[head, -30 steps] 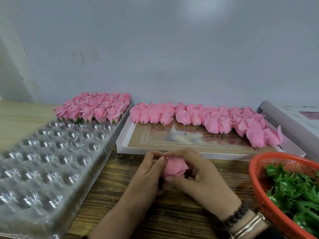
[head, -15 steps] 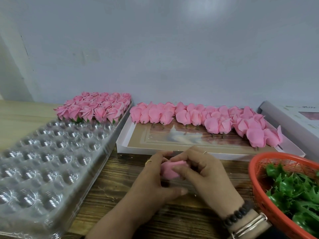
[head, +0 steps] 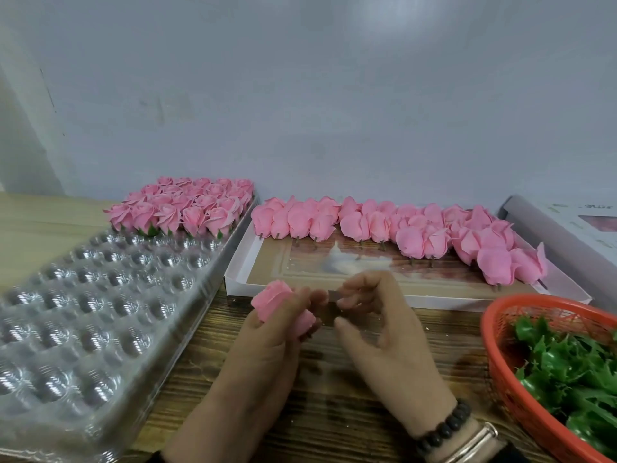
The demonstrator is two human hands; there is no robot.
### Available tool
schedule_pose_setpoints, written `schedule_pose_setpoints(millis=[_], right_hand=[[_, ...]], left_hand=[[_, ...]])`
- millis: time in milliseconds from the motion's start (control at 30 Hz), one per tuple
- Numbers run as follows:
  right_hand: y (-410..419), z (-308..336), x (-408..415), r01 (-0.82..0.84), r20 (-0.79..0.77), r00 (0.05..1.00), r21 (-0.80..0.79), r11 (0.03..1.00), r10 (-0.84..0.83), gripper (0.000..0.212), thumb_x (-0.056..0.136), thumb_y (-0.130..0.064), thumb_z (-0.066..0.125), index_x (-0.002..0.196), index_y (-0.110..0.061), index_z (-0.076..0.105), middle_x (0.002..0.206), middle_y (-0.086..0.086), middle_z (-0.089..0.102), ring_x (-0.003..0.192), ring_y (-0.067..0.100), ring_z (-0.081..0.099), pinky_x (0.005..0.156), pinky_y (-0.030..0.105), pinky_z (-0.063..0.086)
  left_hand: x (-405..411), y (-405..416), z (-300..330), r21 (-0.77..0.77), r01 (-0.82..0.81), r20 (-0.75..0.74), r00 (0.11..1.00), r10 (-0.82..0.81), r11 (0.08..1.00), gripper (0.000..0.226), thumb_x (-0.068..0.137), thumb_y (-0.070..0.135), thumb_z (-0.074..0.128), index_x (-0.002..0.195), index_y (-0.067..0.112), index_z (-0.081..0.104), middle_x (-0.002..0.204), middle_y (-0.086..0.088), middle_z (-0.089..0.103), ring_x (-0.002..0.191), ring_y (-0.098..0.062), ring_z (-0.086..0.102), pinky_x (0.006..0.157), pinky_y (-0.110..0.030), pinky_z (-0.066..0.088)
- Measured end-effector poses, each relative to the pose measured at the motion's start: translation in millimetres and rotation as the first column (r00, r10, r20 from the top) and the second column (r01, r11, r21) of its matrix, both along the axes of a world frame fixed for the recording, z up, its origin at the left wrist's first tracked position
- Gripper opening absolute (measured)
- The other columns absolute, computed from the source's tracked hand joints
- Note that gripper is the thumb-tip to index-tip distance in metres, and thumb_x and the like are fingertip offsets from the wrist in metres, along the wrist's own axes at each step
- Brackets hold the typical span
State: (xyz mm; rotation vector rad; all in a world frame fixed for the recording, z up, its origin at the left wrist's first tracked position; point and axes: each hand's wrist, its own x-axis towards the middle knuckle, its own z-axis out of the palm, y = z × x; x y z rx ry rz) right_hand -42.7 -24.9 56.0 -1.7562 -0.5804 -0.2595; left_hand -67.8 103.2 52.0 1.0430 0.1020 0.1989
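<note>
One pink rose (head: 277, 300), above the wooden table (head: 334, 396) near the white box (head: 233, 279). Grips it with the left hand (head: 267, 349); pinches a thin stick (head: 334, 295) (blurry) with the right hand (head: 380, 332), just beside.

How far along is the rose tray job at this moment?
Done: the far rows of the clear tray hold finished roses with green bases. In hand: the left hand grips one pink rose head while the right hand pinches a small stub beside it. Left: most tray cups are bare, many plain roses lie in the white box, and green pieces fill the red basket.
</note>
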Motion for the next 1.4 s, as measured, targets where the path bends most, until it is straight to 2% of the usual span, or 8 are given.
schedule_pose_setpoints(millis=[233, 400, 500, 633, 733, 900, 1133, 1400], right_hand=[[15.9, -10.5, -5.3, -0.099, -0.14, 0.987, -0.125, 0.987, 0.081, 0.042, 0.055, -0.041, 0.068, 0.09, -0.036, 0.045, 0.09, -0.017, 0.06, 0.084, -0.001, 0.058, 0.077, 0.016, 0.047], [17.7, -9.1, -7.2, -0.064, -0.103, 0.993, -0.079, 0.995, 0.056, 0.023, 0.066, -0.023, 0.07, 0.083, -0.028, 0.055, 0.081, -0.008, 0.061, 0.072, 0.008, 0.056, 0.071, 0.03, 0.05], [14.5, -2.9, -6.4, -0.183, -0.267, 0.947, 0.017, 0.983, 0.181, 0.015, 0.07, -0.02, 0.075, 0.078, -0.018, 0.063, 0.067, 0.0, 0.057, 0.06, 0.009, 0.049, 0.057, 0.019, 0.041], [8.2, 2.7, -5.5, -0.316, -0.337, 0.891, 0.02, 0.949, 0.304, 0.006, 0.077, -0.021, 0.074, 0.078, -0.019, 0.069, 0.062, -0.007, 0.06, 0.059, 0.001, 0.051, 0.058, 0.012, 0.041], [6.6, -0.7, -0.1, -0.162, -0.265, 0.947, 0.095, 0.982, 0.182, 0.009, 0.077, -0.015, 0.071, 0.082, -0.016, 0.064, 0.073, -0.003, 0.064, 0.067, 0.0, 0.055, 0.065, 0.011, 0.043], [-3.0, -1.4, 5.6, -0.116, -0.103, 0.988, 0.018, 0.993, 0.118, 0.04, 0.068, -0.021, 0.077, 0.101, -0.036, 0.06, 0.095, -0.008, 0.062, 0.084, 0.004, 0.056, 0.079, 0.013, 0.041], [-6.3, 8.3, 1.6, -0.307, 0.01, 0.944, -0.346, 0.886, 0.331, 0.04, 0.079, -0.017, 0.067, 0.113, -0.037, 0.059, 0.114, -0.02, 0.049, 0.11, -0.002, 0.049, 0.091, 0.007, 0.035], [-8.2, 14.1, -0.2, -0.328, -0.059, 0.939, -0.443, 0.835, 0.338, 0.032, 0.081, -0.02, 0.068, 0.104, -0.039, 0.057, 0.103, -0.024, 0.053, 0.1, -0.008, 0.048, 0.082, 0.005, 0.035]], left_hand=[[-4.9, -12.1, 6.1, -0.264, 0.039, -0.11, 0.992, -0.07, 0.964, 0.026, 0.062, 0.028, 0.068, 0.076, 0.007, 0.072, 0.093, -0.022, 0.067, 0.086, -0.028, 0.067, 0.08, -0.037, 0.056], [-7.3, -14.4, 5.5, -0.266, 0.127, -0.065, 0.987, -0.15, 0.955, 0.026, 0.062, 0.027, 0.069, 0.077, 0.005, 0.071, 0.092, -0.021, 0.064, 0.086, -0.028, 0.065, 0.083, -0.037, 0.055], [-7.1, -7.6, 6.9, -0.261, 0.192, -0.051, 0.976, -0.212, 0.946, 0.022, 0.064, 0.026, 0.066, 0.072, 0.007, 0.074, 0.092, -0.019, 0.067, 0.088, -0.027, 0.066, 0.088, -0.038, 0.052], [-5.8, -3.1, 4.7, -0.114, 0.173, -0.037, 0.983, -0.178, 0.978, 0.017, 0.067, 0.026, 0.071, 0.073, 0.01, 0.074, 0.091, -0.017, 0.069, 0.089, -0.028, 0.065, 0.087, -0.041, 0.051], [-2.2, 1.0, -0.5, 0.098, 0.051, 0.008, 0.999, -0.052, 0.994, 0.03, 0.074, 0.019, 0.069, 0.091, -0.006, 0.067, 0.095, -0.027, 0.068, 0.091, -0.037, 0.066, 0.084, -0.043, 0.055], [-4.0, 6.7, -0.5, 0.641, -0.143, 0.138, 0.988, 0.07, 0.754, 0.022, 0.077, 0.002, 0.068, 0.064, 0.007, 0.052, 0.052, 0.004, 0.053, 0.049, -0.006, 0.047, 0.048, -0.016, 0.04], [-5.6, 12.0, 3.0, 0.806, 0.073, -0.033, 0.996, -0.079, 0.587, 0.089, 0.066, -0.002, 0.077, 0.127, 0.04, 0.028, 0.111, 0.004, 0.065, 0.103, -0.009, 0.062, 0.093, -0.023, 0.046], [-4.1, 17.1, 0.0, 0.828, 0.221, -0.133, 0.97, -0.201, 0.516, 0.121, 0.062, 0.016, 0.083, 0.142, 0.04, -0.005, 0.113, 0.018, 0.059, 0.109, 0.0, 0.057, 0.099, -0.024, 0.043]])
